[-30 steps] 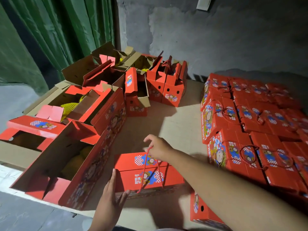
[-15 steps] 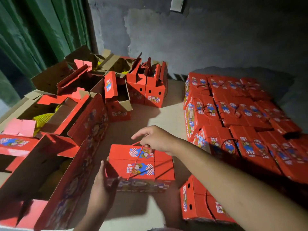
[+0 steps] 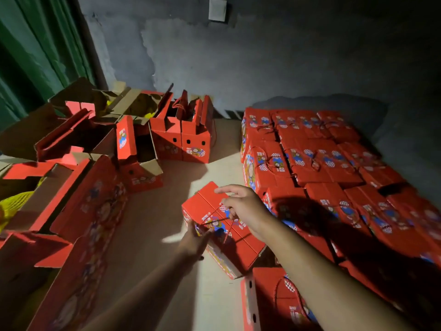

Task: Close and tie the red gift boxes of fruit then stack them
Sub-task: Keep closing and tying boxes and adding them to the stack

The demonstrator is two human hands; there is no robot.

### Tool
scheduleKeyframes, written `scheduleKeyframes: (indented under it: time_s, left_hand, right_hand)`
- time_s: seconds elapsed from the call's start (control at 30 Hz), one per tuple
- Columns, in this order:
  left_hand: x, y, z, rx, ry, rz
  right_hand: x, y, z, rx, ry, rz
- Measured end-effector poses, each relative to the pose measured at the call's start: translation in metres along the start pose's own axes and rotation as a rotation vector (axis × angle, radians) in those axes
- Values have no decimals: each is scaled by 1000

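At far left, open corrugated cartons (image 3: 78,144) show raw brown card inside and glossy red print outside; yellow foam netting (image 3: 16,204) lies in one. Behind them stand upright open gift boxes (image 3: 183,139) with flaps raised and small punched holes. On the pale, smooth desk (image 3: 152,223), the closed red gift box (image 3: 212,206) sits tilted at centre, a printed rectangular block. The left hand (image 3: 194,240) presses its near side, fingers loosely wrapped on the edge. The right hand (image 3: 243,206) pinches the twisted red cord (image 3: 214,215) above the lid. To the right, stacked tied boxes (image 3: 317,158) form a tight flat layer.
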State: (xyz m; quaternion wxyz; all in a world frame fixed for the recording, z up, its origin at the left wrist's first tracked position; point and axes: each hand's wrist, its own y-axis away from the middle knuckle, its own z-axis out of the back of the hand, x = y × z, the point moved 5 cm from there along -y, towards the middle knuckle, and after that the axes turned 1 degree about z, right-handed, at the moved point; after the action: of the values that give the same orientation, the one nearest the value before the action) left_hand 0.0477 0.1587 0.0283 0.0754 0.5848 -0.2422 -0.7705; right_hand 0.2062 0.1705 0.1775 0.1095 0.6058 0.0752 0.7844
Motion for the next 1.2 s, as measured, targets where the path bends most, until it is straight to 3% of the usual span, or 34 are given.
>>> scheduleKeyframes:
  time_s: [0.3,0.6,0.83,1.0,1.2]
  left_hand:
    - [-37,-32,-63,172,-44,115]
    - [-68,-41,-96,306,-94,-49]
    - [-66,-45,-100,317,-78,-45]
    - [-60,-46,-92,371,-2,-86]
    - [-53,-64,-70,311,-60,-122]
  right_hand:
    - [-28,7,49,-172,-158,-84]
    - [-52,18,68,-310,-238,-84]
    - [-52,-5,87,-316,25,-77]
    - [-78,-38,77,-466,286,-124]
    - [-134,-66,65,-540,352,-192]
